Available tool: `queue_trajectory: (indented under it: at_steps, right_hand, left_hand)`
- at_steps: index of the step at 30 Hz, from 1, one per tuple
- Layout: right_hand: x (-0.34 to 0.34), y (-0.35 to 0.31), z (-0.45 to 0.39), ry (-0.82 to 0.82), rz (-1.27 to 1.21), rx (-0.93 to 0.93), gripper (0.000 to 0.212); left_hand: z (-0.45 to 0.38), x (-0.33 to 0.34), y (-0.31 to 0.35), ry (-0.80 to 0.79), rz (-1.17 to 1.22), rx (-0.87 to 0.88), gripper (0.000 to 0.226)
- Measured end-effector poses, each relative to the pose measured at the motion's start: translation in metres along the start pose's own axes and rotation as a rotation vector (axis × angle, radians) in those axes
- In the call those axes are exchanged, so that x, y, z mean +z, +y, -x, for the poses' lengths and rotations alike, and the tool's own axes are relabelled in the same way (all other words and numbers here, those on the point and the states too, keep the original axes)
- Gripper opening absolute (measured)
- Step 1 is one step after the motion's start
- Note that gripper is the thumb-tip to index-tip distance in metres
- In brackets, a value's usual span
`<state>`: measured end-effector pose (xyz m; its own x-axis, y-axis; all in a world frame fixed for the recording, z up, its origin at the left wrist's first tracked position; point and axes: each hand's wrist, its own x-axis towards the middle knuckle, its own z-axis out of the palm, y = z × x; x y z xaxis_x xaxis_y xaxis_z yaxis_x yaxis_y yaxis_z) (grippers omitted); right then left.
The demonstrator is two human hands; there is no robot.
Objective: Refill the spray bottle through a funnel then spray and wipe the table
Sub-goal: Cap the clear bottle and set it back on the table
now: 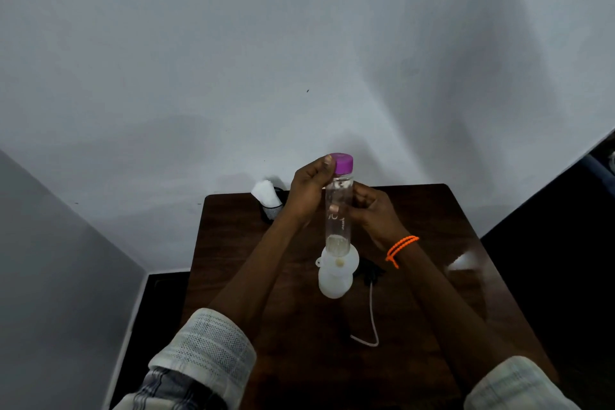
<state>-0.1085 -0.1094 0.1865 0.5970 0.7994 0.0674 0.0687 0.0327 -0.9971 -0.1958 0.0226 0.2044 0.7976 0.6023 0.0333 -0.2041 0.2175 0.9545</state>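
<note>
A clear bottle [338, 210] with a purple cap [343, 163] is held upright above a white funnel [339, 260], which sits in the neck of a white spray bottle [334, 283] standing on the dark wooden tabletop [432, 293]. The left hand [307, 190] curls round the upper part of the clear bottle, thumb near the cap. The right hand [372, 210] pinches its middle from the other side; most of its fingers are hidden behind the glass. A little liquid seems to sit at the clear bottle's base, hard to judge. Beside the funnel lies a dark sprayer head [369, 271], blurred, with a white tube [372, 319] trailing toward the viewer. At the far edge, a white cloth [266, 191] stands in a dark holder [271, 211], partly hidden by the left wrist.
</note>
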Motion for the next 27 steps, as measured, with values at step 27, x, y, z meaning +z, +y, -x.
queue_trajectory:
  at_steps: [27]
  right_hand:
    - [0.009,0.090,-0.119,0.041,0.501,0.141,0.037]
  left_hand:
    - [-0.059,-0.073,-0.119,0.096,-0.445,-0.224,0.044]
